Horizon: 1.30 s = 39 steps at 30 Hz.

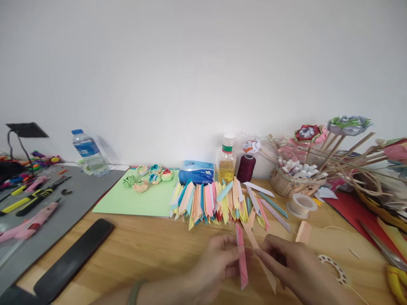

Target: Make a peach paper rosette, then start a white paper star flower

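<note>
My left hand (pixel 219 262) is closed on a folded pink paper strip (pixel 242 258), which stands nearly upright between thumb and fingers. Beside it, my right hand (pixel 286 262) pinches a peach paper strip (pixel 262 264) that slants down to the right. The two strips come close together at their upper ends. Just beyond my hands lies a long pile of folded paper strips (pixel 206 201) in many colours. A short peach folded piece (pixel 303 231) and a white ring with holes (pixel 333 267) are near my right hand.
Paper rosettes (pixel 140 185) sit on a green sheet (pixel 127 205). Behind the pile stand a tissue pack (pixel 197 171), oil bottle (pixel 226 167) and maroon thread cone (pixel 246 168). A basket (pixel 286 185), ribbon spool (pixel 301 206) and scissors (pixel 380 250) are right; a glue gun (pixel 32 222) is left.
</note>
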Each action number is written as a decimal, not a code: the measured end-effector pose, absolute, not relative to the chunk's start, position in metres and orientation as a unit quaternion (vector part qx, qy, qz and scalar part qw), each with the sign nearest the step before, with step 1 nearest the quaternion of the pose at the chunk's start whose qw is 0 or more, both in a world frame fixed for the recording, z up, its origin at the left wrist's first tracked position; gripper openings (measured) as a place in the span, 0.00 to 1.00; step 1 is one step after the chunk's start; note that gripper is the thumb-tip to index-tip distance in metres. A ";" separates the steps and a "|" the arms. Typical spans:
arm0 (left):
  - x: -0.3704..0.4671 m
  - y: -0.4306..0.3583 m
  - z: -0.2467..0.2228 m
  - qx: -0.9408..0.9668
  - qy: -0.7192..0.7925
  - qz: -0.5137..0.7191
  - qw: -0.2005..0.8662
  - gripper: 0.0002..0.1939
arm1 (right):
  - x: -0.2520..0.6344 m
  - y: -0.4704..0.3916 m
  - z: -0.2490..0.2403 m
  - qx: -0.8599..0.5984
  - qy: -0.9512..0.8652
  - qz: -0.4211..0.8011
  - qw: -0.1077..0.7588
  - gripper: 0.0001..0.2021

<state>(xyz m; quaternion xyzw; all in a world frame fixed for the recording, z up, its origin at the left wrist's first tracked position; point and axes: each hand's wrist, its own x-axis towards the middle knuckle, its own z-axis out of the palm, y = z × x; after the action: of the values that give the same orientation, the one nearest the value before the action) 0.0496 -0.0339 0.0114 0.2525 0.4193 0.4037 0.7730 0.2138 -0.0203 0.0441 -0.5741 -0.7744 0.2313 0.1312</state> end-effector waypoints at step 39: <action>0.039 -0.027 0.007 0.188 0.346 0.461 0.795 0.11 | 0.200 -0.016 0.016 -0.352 -0.870 0.240 0.247 0.41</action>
<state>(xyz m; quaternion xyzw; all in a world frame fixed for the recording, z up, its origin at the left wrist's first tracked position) 0.0393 -0.0268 0.0073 0.1877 0.3463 0.4606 0.7954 0.2003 -0.0156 0.0157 -0.3522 -0.8703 0.2398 0.2469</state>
